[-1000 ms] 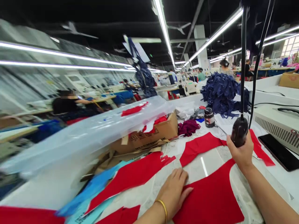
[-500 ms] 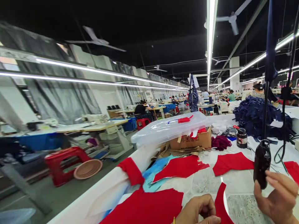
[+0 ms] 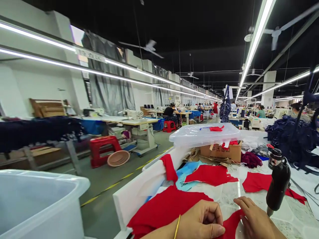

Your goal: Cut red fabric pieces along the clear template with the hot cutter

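Note:
My left hand [image 3: 201,217], with a yellow band at its wrist, is closed at the bottom centre, thumb and fingers pinching the edge of a narrow red fabric piece [image 3: 230,225]. My right hand [image 3: 256,215] lies at the other side of that piece, its fingers stretched out and touching the fabric. Just right of it stands a black hand-held tool [image 3: 277,186] with a metal tip pointing down. To the left, a larger red fabric pile [image 3: 164,209] covers the white table's edge. More red cut pieces [image 3: 211,176] lie farther back.
A clear plastic lid [image 3: 206,134] rests over a cardboard box [image 3: 220,152] at the back. Dark blue fabric strips [image 3: 294,136] are heaped at the right. On the left are a translucent bin [image 3: 45,202] and a red stool [image 3: 104,149]. Other people sit at sewing machines far off.
My right hand has moved left from beside the black tool to the narrow red piece. The tool now leans. The camera view has turned left, bringing the translucent bin into sight.

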Action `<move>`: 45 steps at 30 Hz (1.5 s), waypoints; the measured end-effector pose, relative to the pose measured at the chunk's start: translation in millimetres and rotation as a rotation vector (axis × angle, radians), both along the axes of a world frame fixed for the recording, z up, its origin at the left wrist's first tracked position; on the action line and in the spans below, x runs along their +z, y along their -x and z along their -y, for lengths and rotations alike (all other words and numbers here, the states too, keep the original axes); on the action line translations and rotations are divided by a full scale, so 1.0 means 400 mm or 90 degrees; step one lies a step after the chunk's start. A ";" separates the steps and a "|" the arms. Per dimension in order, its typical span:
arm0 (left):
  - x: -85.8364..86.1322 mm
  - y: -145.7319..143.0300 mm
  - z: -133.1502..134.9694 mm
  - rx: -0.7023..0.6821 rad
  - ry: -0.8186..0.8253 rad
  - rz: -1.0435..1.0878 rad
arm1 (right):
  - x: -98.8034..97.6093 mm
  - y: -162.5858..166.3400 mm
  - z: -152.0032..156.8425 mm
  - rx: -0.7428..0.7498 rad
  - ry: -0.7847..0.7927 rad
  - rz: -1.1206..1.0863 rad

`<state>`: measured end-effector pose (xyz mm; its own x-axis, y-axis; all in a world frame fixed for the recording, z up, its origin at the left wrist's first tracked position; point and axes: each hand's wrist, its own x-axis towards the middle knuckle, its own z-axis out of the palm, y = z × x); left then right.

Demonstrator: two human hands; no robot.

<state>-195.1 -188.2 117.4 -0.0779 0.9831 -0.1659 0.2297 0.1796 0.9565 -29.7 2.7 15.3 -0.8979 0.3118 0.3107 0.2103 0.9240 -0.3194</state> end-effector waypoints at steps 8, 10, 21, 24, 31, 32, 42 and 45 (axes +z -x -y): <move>-0.016 0.080 0.064 0.007 -0.036 -0.091 | 0.018 0.044 0.065 -0.054 0.094 0.188; -0.022 0.111 0.077 -0.017 -0.084 -0.274 | 0.020 0.039 0.059 -0.076 0.070 0.208; 0.001 0.308 0.164 0.198 -0.227 -0.868 | 0.142 0.021 0.073 -0.025 -0.095 -0.334; -0.044 0.325 0.194 0.201 -0.231 -0.981 | 0.099 0.031 0.144 0.040 -0.130 -0.261; -0.183 0.346 0.271 0.219 -0.173 -1.119 | 0.016 -0.031 0.211 0.172 -0.106 -0.031; -0.189 0.349 0.278 0.230 -0.165 -1.129 | 0.017 -0.049 0.207 0.175 -0.094 -0.039; -0.129 0.290 0.107 0.077 -0.177 -1.039 | 0.016 -0.202 0.128 0.047 -0.104 -0.081; -0.145 0.195 -0.045 -0.074 -0.192 -0.971 | 0.001 -0.229 0.111 -0.010 -0.057 -0.092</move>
